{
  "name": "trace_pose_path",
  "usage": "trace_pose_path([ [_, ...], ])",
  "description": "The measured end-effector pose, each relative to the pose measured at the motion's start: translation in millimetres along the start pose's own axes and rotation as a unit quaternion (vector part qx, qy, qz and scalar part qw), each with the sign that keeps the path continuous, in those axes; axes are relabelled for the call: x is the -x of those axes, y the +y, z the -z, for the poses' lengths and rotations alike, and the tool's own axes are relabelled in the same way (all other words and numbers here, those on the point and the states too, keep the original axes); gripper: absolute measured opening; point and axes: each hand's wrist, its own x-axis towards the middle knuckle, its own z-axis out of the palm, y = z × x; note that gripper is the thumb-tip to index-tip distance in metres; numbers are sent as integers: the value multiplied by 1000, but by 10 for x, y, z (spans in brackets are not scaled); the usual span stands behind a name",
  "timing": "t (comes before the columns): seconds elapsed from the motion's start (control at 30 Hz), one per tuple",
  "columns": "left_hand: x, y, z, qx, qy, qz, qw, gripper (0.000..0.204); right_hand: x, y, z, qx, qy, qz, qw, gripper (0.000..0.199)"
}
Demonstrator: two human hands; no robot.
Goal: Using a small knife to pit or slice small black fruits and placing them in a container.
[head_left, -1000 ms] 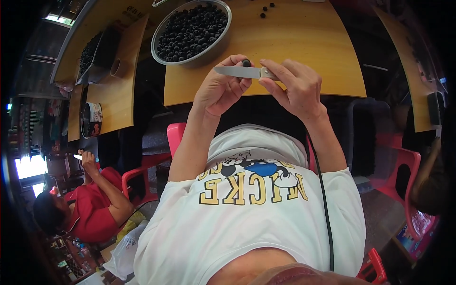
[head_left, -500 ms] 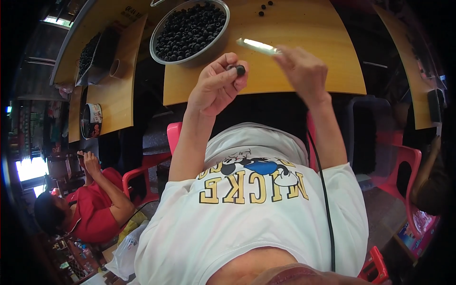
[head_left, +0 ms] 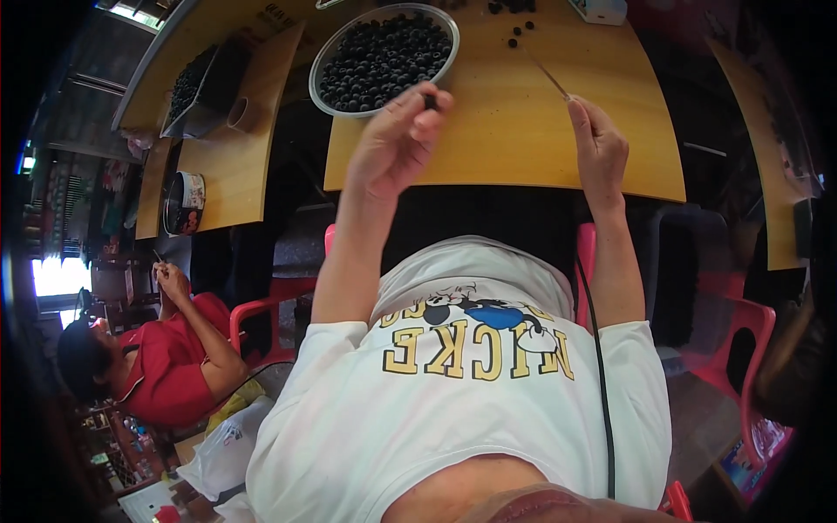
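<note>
A small dark round bead [head_left: 430, 102] sits between the thumb and fingers of my left hand [head_left: 397, 144], which is closed on it just in front of the near rim of the bowl. That clear round bowl [head_left: 324, 100] is heaped with the same kind of dark round pieces [head_left: 384, 61]. To the right, above the wooden table [head_left: 497, 139], my right hand [head_left: 600, 148] pinches a slim flat metal blade [head_left: 549, 73]. The blade shows edge-on, its tip pointing away and to the left. Its handle end is hidden in my fingers.
Loose dark pieces [head_left: 514, 42] lie beyond the blade tip, near a white box [head_left: 602, 9]. On a left-hand table [head_left: 240, 179] stand a dark tray of similar pieces [head_left: 186, 91], a cup [head_left: 239, 114] and a printed tin [head_left: 186, 203]. A person in red [head_left: 174, 370] sits at left.
My left hand has moved up toward the bowl with the bead. The blade has turned from its broad shiny side to its edge, and my right hand has shifted right. The whole view has shifted slightly.
</note>
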Motion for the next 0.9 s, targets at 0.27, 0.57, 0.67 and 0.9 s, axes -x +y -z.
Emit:
trace_pose_path([
  [0.27,-476,1048,159,-540,142,-42,829,13,33,-3,-69,25,-30,10,999,38],
  [0.57,-826,965,292,-888,268,50,370,31,22,29,-60,48,-28,27,998,37],
  [0.67,-845,975,355,-881,259,31,394,30,9,33,-58,50,-28,35,998,36],
  [0.9,-548,893,120,-356,85,-4,931,24,1,0,-41,33,-34,22,999,37],
])
